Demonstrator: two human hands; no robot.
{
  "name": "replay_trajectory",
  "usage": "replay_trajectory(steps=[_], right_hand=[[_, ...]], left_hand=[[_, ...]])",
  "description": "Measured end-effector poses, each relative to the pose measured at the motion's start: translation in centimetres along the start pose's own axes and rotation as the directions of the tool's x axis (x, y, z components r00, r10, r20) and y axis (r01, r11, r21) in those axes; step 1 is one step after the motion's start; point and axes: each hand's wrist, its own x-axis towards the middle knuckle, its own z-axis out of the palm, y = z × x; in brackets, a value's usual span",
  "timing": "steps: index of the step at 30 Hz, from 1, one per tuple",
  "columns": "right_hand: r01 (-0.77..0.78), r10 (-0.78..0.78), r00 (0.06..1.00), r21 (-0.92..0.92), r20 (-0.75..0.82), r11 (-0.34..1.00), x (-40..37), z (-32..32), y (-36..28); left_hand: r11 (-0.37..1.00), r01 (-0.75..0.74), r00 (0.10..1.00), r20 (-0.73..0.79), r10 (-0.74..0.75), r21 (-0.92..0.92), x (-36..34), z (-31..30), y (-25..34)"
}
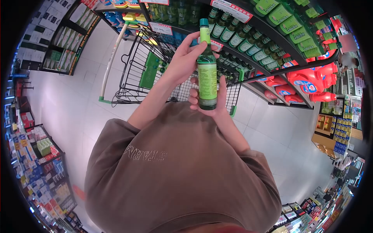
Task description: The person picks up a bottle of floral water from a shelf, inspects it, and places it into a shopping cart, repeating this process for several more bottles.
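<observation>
A green glass bottle [207,79] with a dark green cap and a light green printed label stands upright in the middle of the head view, before my chest. My left hand [185,58] grips its neck, thumb across the glass below the cap. Lower down, my right hand [217,97] wraps the bottle from behind near its base, fingertips showing on the left side. Lines of small text cover the label, too small to read. Behind the bottle are a wire shopping cart [130,83] and a shelf row of similar green bottles [246,42].
Price tags [232,11] line the shelf edges. Green packs [289,23] fill the upper shelf; red jugs [311,83] stand to the right. The cart has a long pale handle [112,60] and a green panel [149,72]. More stocked shelves [50,171] curve along the left.
</observation>
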Motion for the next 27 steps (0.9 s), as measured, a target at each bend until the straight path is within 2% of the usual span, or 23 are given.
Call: replay_trajectory(steps=[4,6,7,8,9,10,11,12,13,14,15,16,17,18,19,20,21,22,23,24,25,27], right_hand=[[0.025,-0.024,1.0,-0.06,0.019,0.998,0.0,-0.9,0.2],[0.052,-0.042,0.969,-0.034,0.243,0.998,0.2,-1.8,-0.1],[0.061,-0.048,0.968,-0.045,0.247,0.997,0.2,-1.9,-0.4],[0.124,-0.09,0.99,-0.342,0.113,0.931,0.2,-2.0,-0.7],[0.133,-0.174,0.985,-0.611,-0.008,0.78,0.2,-2.0,-0.8],[0.127,-0.347,0.93,-0.781,-0.121,0.612,0.3,-1.9,-0.8],[0.138,-0.36,0.926,-0.786,-0.113,0.603,0.3,-2.1,-0.6],[0.136,-0.568,0.823,-0.974,0.008,0.182,0.4,-2.4,-0.4],[0.029,-0.682,0.702,-0.964,0.207,-0.263,0.3,-2.5,-0.3],[-0.094,-0.706,0.692,-0.952,0.148,-0.292,0.0,-2.5,-0.4],[-0.096,-0.708,0.691,-0.951,0.148,-0.293,-0.1,-2.3,-0.5],[-0.09,-0.695,0.692,-0.931,0.197,-0.353,-0.4,-2.2,-0.4],[-0.081,-0.676,0.695,-0.908,0.244,-0.41,-0.5,-2.2,-0.3],[-0.08,-0.67,0.703,-0.911,0.236,-0.405,-0.6,-2.6,-0.2],[0.019,-0.664,0.728,-0.973,0.171,-0.23,-0.5,-3.3,-0.3],[0.108,-0.646,0.756,-0.993,0.109,-0.041,-0.5,-4.1,-0.4],[0.108,-0.641,0.76,-0.994,0.104,-0.034,-0.7,-5.2,-0.8],[0.129,-0.542,0.84,-0.953,-0.042,0.274,-0.6,-5.2,-1.4],[0.104,-0.394,0.906,-0.824,-0.152,0.557,-0.6,-5.2,-1.6],[0.094,-0.276,0.951,-0.721,-0.138,0.686,-1.0,-5.0,-1.4],[0.088,-0.27,0.952,-0.718,-0.143,0.69,-1.1,-3.7,-1.4],[0.096,-0.188,0.981,-0.716,-0.05,0.692,-1.1,-2.4,-1.4]], left_hand=[[0.997,0.018,1.0,0.003,-0.018,0.071,0.3,-0.7,-0.3],[0.998,0.035,0.999,0.004,-0.036,0.042,0.3,-0.7,-0.4],[0.998,0.057,0.998,0.003,-0.057,0.011,0.3,-0.6,-0.5],[0.997,0.064,0.998,0.015,-0.065,0.038,0.4,-0.6,-0.7],[0.995,0.069,0.997,0.041,-0.072,0.071,0.4,-0.7,-0.9],[0.989,0.09,0.995,0.025,-0.094,0.117,0.2,-0.8,-1.3],[0.98,0.111,0.993,0.008,-0.114,0.164,0.0,-1.0,-1.8],[0.966,0.103,0.995,-0.03,-0.099,0.238,-0.2,-1.4,-2.7],[0.966,0.099,0.995,-0.019,-0.097,0.24,-0.2,-1.7,-3.2],[0.942,0.176,0.981,-0.131,-0.144,0.285,-0.3,-1.9,-3.6],[0.912,0.261,0.951,-0.249,-0.185,0.318,-0.3,-2.1,-4.0],[0.951,0.249,0.946,-0.258,-0.197,0.184,-0.3,-2.1,-3.9],[0.951,0.252,0.943,-0.267,-0.199,0.18,-0.1,-2.4,-4.2],[0.979,0.163,0.971,-0.197,-0.137,0.12,0.2,-2.8,-4.6],[0.996,0.075,0.989,-0.131,-0.067,0.054,0.4,-3.2,-4.9],[0.995,0.09,0.99,-0.113,-0.084,0.047,0.5,-3.0,-4.2],[0.995,0.093,0.989,-0.122,-0.086,0.048,0.5,-2.9,-3.6],[0.994,0.107,0.991,-0.076,-0.106,0.004,0.6,-2.9,-3.1],[0.992,0.123,0.992,-0.029,-0.125,-0.041,0.6,-2.8,-2.8],[0.99,0.128,0.992,0.003,-0.128,-0.06,0.6,-2.8,-2.4],[0.989,0.131,0.991,-0.004,-0.131,-0.062,0.6,-2.8,-2.2],[0.987,0.153,0.987,0.059,-0.15,-0.053,0.8,-2.9,-1.8]])
